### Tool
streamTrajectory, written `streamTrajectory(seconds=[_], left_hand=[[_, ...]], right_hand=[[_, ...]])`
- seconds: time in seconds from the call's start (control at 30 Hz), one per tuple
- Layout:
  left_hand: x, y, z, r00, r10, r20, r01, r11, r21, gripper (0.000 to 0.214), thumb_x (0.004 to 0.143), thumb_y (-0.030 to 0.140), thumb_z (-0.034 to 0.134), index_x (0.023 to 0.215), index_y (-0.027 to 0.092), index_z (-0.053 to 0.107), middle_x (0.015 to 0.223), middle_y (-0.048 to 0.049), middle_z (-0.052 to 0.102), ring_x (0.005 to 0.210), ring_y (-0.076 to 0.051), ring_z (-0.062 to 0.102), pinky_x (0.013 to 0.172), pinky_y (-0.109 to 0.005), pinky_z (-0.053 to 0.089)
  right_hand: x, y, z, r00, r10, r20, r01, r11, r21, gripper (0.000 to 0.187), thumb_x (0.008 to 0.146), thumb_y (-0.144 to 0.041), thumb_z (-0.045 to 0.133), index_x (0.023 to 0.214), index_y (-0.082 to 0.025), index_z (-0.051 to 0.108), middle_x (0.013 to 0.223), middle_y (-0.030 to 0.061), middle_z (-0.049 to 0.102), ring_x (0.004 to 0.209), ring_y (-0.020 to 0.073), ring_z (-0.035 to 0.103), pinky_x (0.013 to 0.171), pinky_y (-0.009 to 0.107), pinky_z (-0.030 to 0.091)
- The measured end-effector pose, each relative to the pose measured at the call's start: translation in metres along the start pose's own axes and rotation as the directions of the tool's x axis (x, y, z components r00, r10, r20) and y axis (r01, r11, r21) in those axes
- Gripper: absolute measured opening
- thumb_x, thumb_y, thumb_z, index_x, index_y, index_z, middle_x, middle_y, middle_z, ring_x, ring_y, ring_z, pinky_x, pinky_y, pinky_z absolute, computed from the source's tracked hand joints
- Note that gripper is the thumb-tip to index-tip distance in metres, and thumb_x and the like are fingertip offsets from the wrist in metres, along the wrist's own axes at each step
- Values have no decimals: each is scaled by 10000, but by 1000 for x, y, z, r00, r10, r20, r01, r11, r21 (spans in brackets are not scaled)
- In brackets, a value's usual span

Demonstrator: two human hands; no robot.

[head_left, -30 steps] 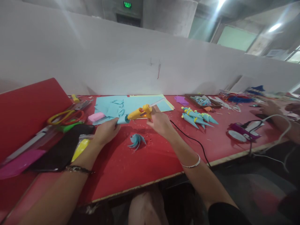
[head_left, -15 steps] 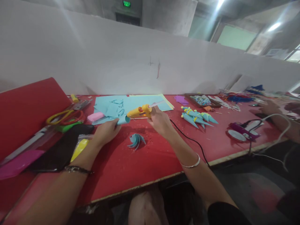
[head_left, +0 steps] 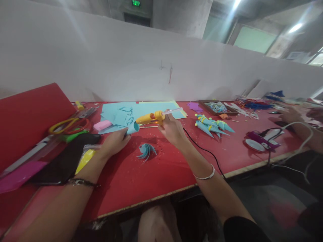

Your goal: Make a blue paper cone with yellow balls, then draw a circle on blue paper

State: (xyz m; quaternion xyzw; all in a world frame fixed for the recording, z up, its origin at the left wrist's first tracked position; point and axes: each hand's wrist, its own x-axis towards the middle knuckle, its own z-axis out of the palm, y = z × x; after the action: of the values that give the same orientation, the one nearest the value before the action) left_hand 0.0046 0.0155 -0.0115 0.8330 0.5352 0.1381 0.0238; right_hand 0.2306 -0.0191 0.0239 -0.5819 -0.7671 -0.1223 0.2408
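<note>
Through the head camera I see a pale wall (head_left: 121,64) along the far side and, below it, a red table (head_left: 161,174). Blue paper sheets (head_left: 155,107) lie at the far middle of the table. On the left I have a black pouch (head_left: 68,158) with a yellow packet (head_left: 87,159) partly over it, and scissors (head_left: 64,125) just beyond. At the far right a co-worker's hand (head_left: 291,116) is blurred; I cannot tell what it holds.

Right of the middle lies a bundle of blue paper cones (head_left: 212,126), with a brown tray (head_left: 208,109) beyond it. My right hand (head_left: 173,131) has its fingers wrapped around a yellow glue gun (head_left: 150,118), raised above the table, nozzle pointing left. My left hand (head_left: 114,143) pinches a blue paper roll (head_left: 131,128) between thumb and fingers; the nozzle is at the roll's far rim, though I cannot tell whether they touch. Nearer, below the roll, a curled blue paper piece (head_left: 146,151) sits on the table. Smallest is a pink block (head_left: 102,125), left of the roll.
</note>
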Motion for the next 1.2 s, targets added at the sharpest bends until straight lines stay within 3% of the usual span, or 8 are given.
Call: streamTrajectory(seconds=[0.3, 0.53, 0.63, 0.8, 1.0, 1.2], left_hand=[[3, -4, 6, 999, 36, -16, -36, 998, -52, 262, 822, 363, 302, 738, 192, 481, 742, -49, 622, 636, -171, 543, 582, -260, 361], [4, -6, 4, 998, -66, 6, 66, 993, -98, 313, 814, 395, 346, 680, 188, 540, 627, -47, 634, 612, -187, 581, 558, -263, 365], [4, -6, 3, 994, -104, -41, 102, 994, -37, 361, 831, 416, 337, 659, 191, 561, 600, -49, 640, 612, -195, 595, 547, -267, 358], [1, -1, 1, 989, -98, -112, 108, 991, 82, 354, 854, 392, 319, 803, 191, 606, 852, -90, 691, 805, -234, 625, 580, -273, 376], [-2, 4, -6, 989, -124, -81, 136, 978, 158, 317, 846, 293, 324, 979, 189, 592, 967, -94, 679, 898, -242, 610, 639, -278, 399], [-2, 3, -7, 984, -168, -55, 174, 976, 132, 367, 806, 241, 345, 1066, 188, 598, 1042, -115, 667, 963, -273, 597, 690, -302, 410]], right_hand=[[-1, -3, 2, 994, 62, -85, -57, 997, 50, 418, 819, -307, 442, 1207, -150, 427, 1135, 147, 468, 803, 219, 581, 575, 307, 466], [-1, -7, 2, 993, 82, -81, -65, 979, 195, 430, 786, -331, 483, 1163, -128, 445, 1112, 123, 458, 831, 202, 558, 613, 299, 480], [-1, -9, 1, 996, 60, -68, -41, 968, 248, 454, 765, -319, 498, 1176, -136, 429, 1093, 108, 444, 875, 203, 534, 645, 300, 487], [-2, -11, 2, 1000, 11, -16, -6, 952, 307, 448, 751, -318, 503, 1159, -144, 441, 1064, 88, 435, 866, 190, 516, 645, 294, 488], [-3, -12, 3, 999, -42, 15, 35, 945, 325, 429, 726, -272, 498, 1141, -172, 460, 1042, 72, 421, 823, 175, 515, 640, 301, 476], [-1, -8, 3, 994, -84, 73, 59, 951, 303, 424, 711, -205, 458, 1131, -152, 472, 1027, 77, 434, 818, 176, 515, 633, 296, 462]])
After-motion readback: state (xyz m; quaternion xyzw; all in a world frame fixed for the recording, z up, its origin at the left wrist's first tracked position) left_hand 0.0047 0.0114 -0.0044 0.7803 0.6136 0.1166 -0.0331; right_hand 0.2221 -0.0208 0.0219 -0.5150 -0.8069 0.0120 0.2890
